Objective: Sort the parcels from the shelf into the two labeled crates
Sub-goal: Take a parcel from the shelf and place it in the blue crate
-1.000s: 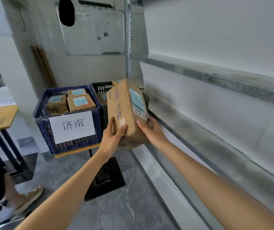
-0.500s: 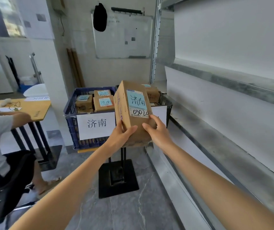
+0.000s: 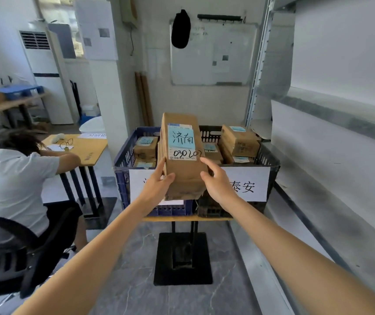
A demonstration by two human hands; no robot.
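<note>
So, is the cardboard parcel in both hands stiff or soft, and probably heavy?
Probably fairly stiff: the parcel shows flat faces, though its lower edge looks crumpled and may give there. Likely light to moderate: the left hand and right hand hold it upright by its sides only. Tall and narrow, it could tip if stood on end.

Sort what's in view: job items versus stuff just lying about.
Job: held parcel, left hand, right hand, blue crate, black crate, shelf.
Lying about: glasses, desk, whiteboard, office chair.
</note>
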